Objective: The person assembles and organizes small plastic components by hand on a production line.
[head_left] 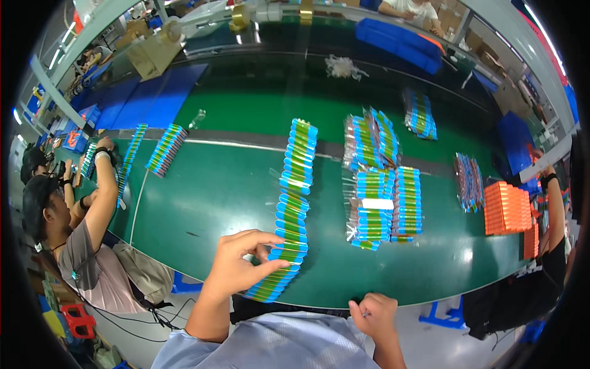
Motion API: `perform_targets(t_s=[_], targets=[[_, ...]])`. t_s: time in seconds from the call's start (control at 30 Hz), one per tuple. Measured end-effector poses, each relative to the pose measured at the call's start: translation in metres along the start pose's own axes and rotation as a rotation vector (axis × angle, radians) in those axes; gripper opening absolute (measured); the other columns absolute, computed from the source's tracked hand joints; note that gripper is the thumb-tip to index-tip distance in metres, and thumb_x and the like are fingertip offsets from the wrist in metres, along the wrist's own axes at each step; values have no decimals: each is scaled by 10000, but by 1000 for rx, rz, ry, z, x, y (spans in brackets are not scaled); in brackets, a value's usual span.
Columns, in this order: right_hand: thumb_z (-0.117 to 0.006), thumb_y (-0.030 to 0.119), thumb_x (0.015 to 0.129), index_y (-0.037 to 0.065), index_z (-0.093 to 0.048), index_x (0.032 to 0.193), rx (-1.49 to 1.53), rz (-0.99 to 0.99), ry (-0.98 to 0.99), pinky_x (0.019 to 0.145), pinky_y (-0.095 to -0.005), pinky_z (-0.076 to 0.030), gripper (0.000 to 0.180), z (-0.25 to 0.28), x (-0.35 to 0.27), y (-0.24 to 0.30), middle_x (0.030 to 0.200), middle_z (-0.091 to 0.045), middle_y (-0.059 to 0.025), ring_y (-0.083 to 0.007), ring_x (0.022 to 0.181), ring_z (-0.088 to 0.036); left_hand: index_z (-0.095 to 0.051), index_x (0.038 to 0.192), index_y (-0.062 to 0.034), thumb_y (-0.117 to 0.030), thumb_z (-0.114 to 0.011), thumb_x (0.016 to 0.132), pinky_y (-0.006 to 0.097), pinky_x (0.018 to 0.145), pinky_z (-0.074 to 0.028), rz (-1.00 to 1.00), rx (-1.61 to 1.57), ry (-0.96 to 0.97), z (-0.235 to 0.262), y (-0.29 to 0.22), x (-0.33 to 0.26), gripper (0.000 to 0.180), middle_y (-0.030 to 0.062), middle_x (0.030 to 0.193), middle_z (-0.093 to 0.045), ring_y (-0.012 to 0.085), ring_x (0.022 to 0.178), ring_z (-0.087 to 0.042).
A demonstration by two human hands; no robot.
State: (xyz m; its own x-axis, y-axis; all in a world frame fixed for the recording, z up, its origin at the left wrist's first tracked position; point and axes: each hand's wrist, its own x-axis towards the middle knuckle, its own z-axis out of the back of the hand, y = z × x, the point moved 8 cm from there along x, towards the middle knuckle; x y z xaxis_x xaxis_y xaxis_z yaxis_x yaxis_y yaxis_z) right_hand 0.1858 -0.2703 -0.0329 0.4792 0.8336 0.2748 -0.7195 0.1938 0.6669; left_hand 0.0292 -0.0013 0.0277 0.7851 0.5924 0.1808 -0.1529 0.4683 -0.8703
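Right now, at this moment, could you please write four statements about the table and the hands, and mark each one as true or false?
1. The left hand is at the long row of blue-and-green packs. True.
2. The orange stack stands left of the long row. False: it stands to the right.
3. The right hand is by the near edge of the green table. True.
4. The white strip lies on the long row. False: it lies on the bundled packs to the right.
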Motion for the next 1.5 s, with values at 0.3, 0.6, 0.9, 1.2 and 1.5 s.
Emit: perform_targets(t_s=[0.3,0.6,0.9,1.2,1.5], targets=[[-825,94,801,32,-569,882,489,-75,121,569,-277,-422,275,-18,41,27,773,-602,-55,-127,624,-529,-650,1309,16,57,-839,774,243,697,-530,98,-478,19,-21,-15,-3,569,91,1115,-679,79,767,-652],[-624,-7,997,-46,-514,1386,1220,-399,327,900,-296,-542,405,-99,45,40,1226,-689,-118,-148,1072,-664,-353,1592,-50,83,-716,901,229,792,-518,218,-644,-3,-42,11,-24,792,72,1227,-610,63,868,-612],[-710,-23,928,-29,-607,1102,864,-285,413,637,-239,-551,201,-83,56,50,890,-766,-110,-108,740,-711,-321,1586,-55,140,-674,870,256,797,-542,275,-728,-227,-5,63,-35,822,77,1232,-604,117,944,-654],[-744,2,868,17,-642,943,431,-89,-367,586,-242,-513,127,38,72,-14,719,-716,-62,-98,643,-665,-308,1584,-61,63,-847,763,282,783,-557,229,-589,-5,-17,52,-36,990,94,1208,-610,145,948,-656],[-749,13,824,38,-659,932,3,68,-408,593,-313,-478,143,110,115,-2,728,-672,-58,-188,653,-626,-297,1584,-59,135,-776,773,285,784,-562,225,-403,16,-40,72,-28,962,124,1239,-562,152,954,-652]])
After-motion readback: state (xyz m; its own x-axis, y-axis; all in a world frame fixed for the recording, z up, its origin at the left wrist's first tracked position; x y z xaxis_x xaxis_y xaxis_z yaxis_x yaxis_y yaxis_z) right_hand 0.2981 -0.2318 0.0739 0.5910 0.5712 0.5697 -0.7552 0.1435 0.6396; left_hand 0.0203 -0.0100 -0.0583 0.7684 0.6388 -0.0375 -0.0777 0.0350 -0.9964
